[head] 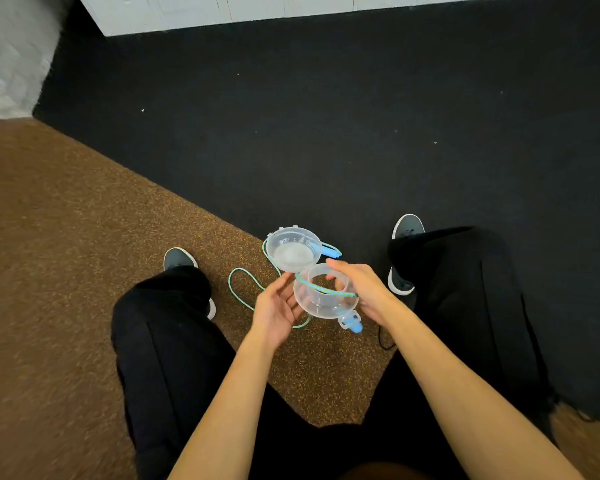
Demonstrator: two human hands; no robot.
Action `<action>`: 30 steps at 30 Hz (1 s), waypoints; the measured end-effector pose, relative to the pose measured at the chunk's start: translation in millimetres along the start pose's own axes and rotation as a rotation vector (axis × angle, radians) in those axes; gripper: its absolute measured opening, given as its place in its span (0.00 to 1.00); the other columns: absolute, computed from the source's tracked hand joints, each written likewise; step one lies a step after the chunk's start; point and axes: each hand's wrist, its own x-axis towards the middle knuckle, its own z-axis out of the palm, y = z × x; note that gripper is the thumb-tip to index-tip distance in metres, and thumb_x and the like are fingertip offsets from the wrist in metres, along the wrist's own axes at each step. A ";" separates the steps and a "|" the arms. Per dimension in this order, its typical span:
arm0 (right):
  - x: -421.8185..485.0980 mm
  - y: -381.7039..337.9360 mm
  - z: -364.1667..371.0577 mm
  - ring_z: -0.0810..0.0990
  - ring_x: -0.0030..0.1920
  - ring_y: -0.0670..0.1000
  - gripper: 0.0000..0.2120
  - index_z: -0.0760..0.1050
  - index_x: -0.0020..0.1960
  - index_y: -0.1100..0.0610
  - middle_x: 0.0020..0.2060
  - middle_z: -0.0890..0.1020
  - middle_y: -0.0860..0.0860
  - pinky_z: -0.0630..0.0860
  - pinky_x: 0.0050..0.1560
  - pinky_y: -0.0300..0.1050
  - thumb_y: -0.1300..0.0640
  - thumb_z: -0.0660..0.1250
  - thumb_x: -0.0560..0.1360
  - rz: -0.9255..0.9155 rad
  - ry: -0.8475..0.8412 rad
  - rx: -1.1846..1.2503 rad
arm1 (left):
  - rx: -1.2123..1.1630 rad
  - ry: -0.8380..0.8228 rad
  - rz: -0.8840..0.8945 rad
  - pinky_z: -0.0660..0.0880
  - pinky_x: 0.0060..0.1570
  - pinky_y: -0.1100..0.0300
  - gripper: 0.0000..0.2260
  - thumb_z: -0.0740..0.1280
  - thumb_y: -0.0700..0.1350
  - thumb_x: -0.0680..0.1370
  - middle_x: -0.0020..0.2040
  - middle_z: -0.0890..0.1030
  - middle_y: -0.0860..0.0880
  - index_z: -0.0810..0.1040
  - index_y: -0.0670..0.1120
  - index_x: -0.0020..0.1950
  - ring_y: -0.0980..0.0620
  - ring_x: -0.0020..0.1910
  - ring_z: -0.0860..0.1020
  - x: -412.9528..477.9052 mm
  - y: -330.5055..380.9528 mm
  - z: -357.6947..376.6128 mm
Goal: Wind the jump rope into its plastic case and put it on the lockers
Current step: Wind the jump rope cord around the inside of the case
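Head view: the clear case is held open between the knees, lid hinged back so rope can go in. Left hand cups its side, fingers loose; right hand grips the rim. One strand of rope crosses inside; most trails on the floor. Lockers stand well ahead.

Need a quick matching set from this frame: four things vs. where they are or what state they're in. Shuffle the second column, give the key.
Things:
1. case lid
2. jump rope
3. right hand
4. lockers

Place or state:
A. at the top edge of the view, past the black floor
B. swung open
C. mostly loose on the floor, one stretch across the case base
D. holding the case base

Pairs: 1-B, 2-C, 3-D, 4-A
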 end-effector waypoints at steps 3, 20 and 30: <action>-1.4 -2.2 -3.2 0.69 0.21 0.47 0.17 0.81 0.40 0.63 0.20 0.71 0.49 0.67 0.27 0.40 0.48 0.71 0.73 0.014 -0.031 0.046 | 0.352 0.008 0.049 0.78 0.38 0.58 0.14 0.58 0.33 0.75 0.44 0.82 0.47 0.77 0.46 0.54 0.51 0.39 0.80 7.3 -6.8 -2.8; -14.7 -63.9 -55.6 0.71 0.20 0.47 0.13 0.81 0.41 0.51 0.27 0.77 0.47 0.60 0.15 0.33 0.44 0.64 0.76 0.060 0.022 0.414 | 1.446 0.326 0.284 0.66 0.36 0.58 0.10 0.71 0.52 0.73 0.34 0.80 0.46 0.85 0.46 0.44 0.51 0.36 0.76 21.4 -14.0 -73.9; -11.3 -48.3 -44.7 0.71 0.16 0.44 0.15 0.78 0.45 0.63 0.23 0.76 0.50 0.65 0.16 0.34 0.50 0.66 0.77 0.044 0.062 0.147 | 1.336 0.213 0.375 0.67 0.32 0.60 0.10 0.68 0.49 0.76 0.27 0.78 0.51 0.82 0.51 0.35 0.59 0.28 0.72 15.4 -12.6 -49.7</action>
